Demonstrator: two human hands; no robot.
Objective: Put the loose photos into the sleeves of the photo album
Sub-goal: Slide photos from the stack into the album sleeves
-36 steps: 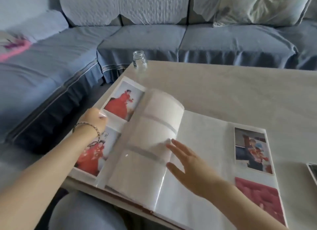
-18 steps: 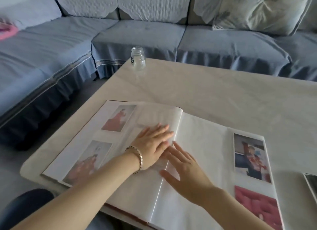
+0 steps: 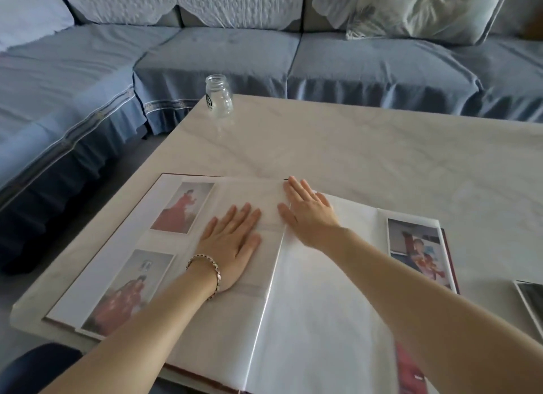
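The photo album point(image 3: 308, 320) lies open beneath both palms: left hand point(image 3: 232, 246) flat on its left page, right hand point(image 3: 311, 214) at two o'clock over the spine, all fingers straight, gripping nothing.

L hand point(image 3: 232, 246): my thin chain bracelet point(image 3: 205, 271) at wrist, small metal links, light w/ darker bits.
R hand point(image 3: 308, 214): bare.
Forearms point(image 3: 141, 329): both bare.

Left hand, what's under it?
The left hand lies flat on a translucent sleeve page of the photo album. An upper photo and lower photo show through beside it. Whether a photo sits beneath the palm is hidden.
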